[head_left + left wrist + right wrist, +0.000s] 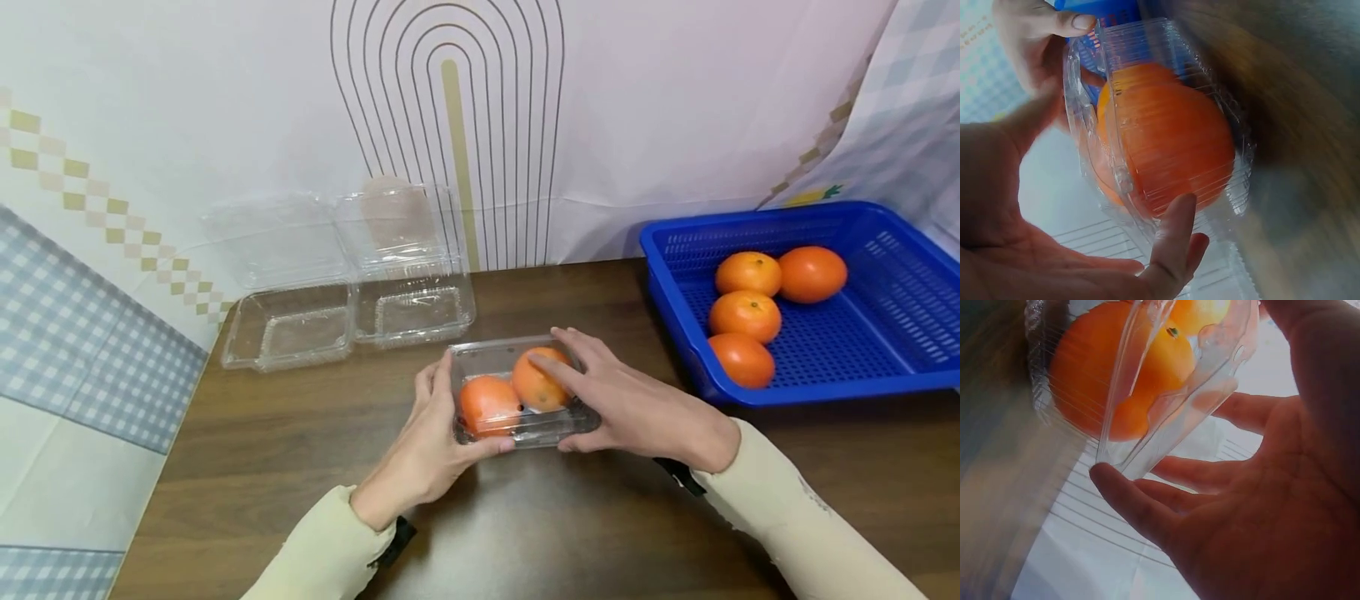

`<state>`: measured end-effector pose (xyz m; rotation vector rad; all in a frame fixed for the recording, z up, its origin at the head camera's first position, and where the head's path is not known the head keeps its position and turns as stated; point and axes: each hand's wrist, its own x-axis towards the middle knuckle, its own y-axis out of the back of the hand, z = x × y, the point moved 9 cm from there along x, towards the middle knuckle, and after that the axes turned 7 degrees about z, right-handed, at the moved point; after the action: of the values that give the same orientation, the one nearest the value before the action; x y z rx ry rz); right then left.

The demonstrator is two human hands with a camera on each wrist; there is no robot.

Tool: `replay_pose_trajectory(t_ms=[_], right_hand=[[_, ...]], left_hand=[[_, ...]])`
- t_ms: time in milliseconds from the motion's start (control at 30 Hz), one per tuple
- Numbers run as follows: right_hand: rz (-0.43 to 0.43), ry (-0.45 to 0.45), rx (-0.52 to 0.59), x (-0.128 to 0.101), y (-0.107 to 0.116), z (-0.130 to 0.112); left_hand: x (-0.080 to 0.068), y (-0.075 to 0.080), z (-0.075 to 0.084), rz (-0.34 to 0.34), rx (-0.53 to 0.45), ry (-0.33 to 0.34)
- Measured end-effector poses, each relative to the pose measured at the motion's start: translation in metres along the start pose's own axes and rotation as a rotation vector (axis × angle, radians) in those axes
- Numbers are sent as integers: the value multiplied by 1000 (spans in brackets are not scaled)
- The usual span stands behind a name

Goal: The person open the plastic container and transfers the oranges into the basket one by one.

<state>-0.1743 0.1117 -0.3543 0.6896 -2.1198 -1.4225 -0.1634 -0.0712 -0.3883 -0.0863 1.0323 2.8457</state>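
A clear plastic clamshell box (525, 421) sits on the brown table (285, 475), lid down over two oranges (489, 402). My left hand (442, 417) grips the box's left end, thumb at the front corner and fingers behind. From the right, my right hand (600, 400) holds it with fingers laid across the lid and thumb at the front right corner. The left wrist view shows an orange (1179, 144) through the ribbed plastic, with my thumb (1175, 228) against the rim. In the right wrist view the box's rim (1166, 406) rests on my right thumb (1129, 500).
A blue basket (825, 387) with several oranges (746, 315) stands at the right of the table. Two empty clamshell boxes (288, 325) (412, 310) lie open at the back left against the patterned wall.
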Motion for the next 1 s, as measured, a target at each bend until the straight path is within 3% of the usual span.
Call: replay_pose_trajectory(t_ms=[167,300,600,867,1000], right_hand=[[0,-6,-62,-6,5,5],[8,-15,-66,-7,10,8],[4,-44,-57,-4,14,13],[-11,-82,-35,-2,12,12],[-18,-103,-24,-3,11,14]], left_hand=[[2,-9,10,-14,-6,-46],[2,-12,14,5,56,-88],[-4,-13,21,137,135,-185],[-12,-15,30,269,295,-322],[-14,-16,31,303,317,-341]])
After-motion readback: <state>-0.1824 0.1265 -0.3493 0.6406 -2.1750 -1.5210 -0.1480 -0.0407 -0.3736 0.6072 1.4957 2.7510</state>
